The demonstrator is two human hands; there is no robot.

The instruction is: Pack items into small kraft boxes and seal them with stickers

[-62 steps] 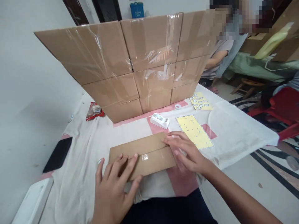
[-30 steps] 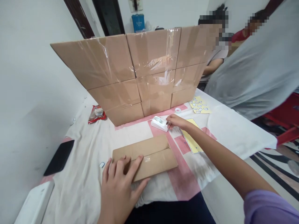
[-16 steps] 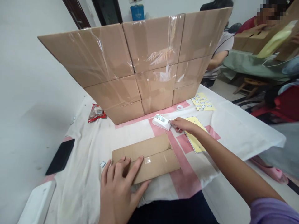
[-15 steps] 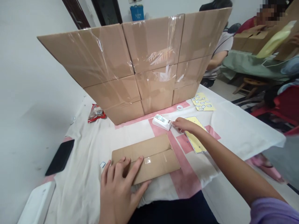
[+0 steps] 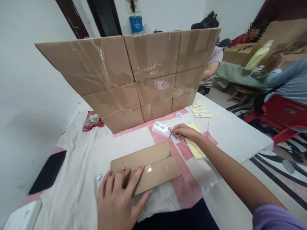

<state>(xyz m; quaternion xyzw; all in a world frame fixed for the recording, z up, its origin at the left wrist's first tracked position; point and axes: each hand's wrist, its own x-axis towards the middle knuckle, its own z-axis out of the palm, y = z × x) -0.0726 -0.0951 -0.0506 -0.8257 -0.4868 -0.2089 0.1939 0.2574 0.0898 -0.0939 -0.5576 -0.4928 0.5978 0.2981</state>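
My left hand [image 5: 120, 195] lies with spread fingers on the left part of a flat brown cardboard box [image 5: 155, 166]. A small piece of clear tape [image 5: 148, 168] shines on the seam of the box's top. Behind the box is a white tape dispenser [image 5: 161, 129]. At its cutter end, the fingertips of my right hand [image 5: 183, 131] are pinched together on the tape, whose end is too thin to see clearly. Under my right wrist, a yellow sticker sheet [image 5: 194, 147] rests on the cloth.
A tall panel of taped cardboard boxes [image 5: 153, 70] stands at the back of the table. Nearby are a tape roll [image 5: 178, 115], another yellow sheet [image 5: 200, 109], a red packet [image 5: 92, 120] and a black tablet-like slab [image 5: 48, 172]. People sit beyond, near a red chair [image 5: 285, 115].
The camera view has tilted and turned slightly, so everything sits a little lower and further left. Both hands keep nearly the same places against the box and the dispenser.
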